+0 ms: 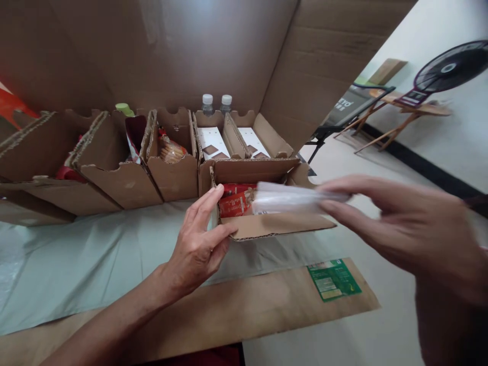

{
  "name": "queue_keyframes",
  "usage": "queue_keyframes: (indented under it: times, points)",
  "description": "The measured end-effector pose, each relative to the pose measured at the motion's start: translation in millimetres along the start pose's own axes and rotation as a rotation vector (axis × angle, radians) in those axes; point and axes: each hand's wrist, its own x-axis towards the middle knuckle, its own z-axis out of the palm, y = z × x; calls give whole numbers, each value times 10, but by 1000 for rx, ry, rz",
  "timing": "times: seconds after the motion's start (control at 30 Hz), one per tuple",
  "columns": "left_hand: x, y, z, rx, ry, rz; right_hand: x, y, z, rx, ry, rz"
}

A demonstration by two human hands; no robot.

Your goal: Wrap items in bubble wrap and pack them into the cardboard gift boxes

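My left hand [204, 239] grips the left end of a small open cardboard box [282, 226], fingers at its side and thumb on its front wall. Inside that box lie red printed packets [237, 201], partly covered. Between the thumb and fingers of my right hand [404, 223] is a whitish, shiny flat packet [292, 198], smeared by motion, so I cannot make out its kind. It is held over the box, its left end in front of the red packets.
Behind stand several cardboard bins [173, 178] with snack packs [171, 150], white boxes [213, 142] and two capped bottles [207, 104]. A pale cloth [125, 244] and brown cardboard strip [229, 310] with a green label [334, 279] lie in front. A fan [450, 68] stands right.
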Motion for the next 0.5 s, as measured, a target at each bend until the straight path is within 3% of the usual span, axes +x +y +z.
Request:
queue_keyframes:
  times: [0.13, 0.23, 0.3, 0.4, 0.5]
  points:
    - [-21, 4, -1, 13, -5, 1, 742, -167, 453, -40, -475, -309]
    - [-27, -5, 0, 22, -7, -2, 987, -323, 916, -184, -751, -368]
    - [-21, -14, 6, 25, -9, -9, 1017, -383, 1160, -250, -860, -350]
    - [-12, -22, 11, 7, -16, -20, 948, -348, 1256, -199, -826, -373]
    - [-47, -25, -8, -50, 9, -65, 743, -214, 950, -63, -530, -388]
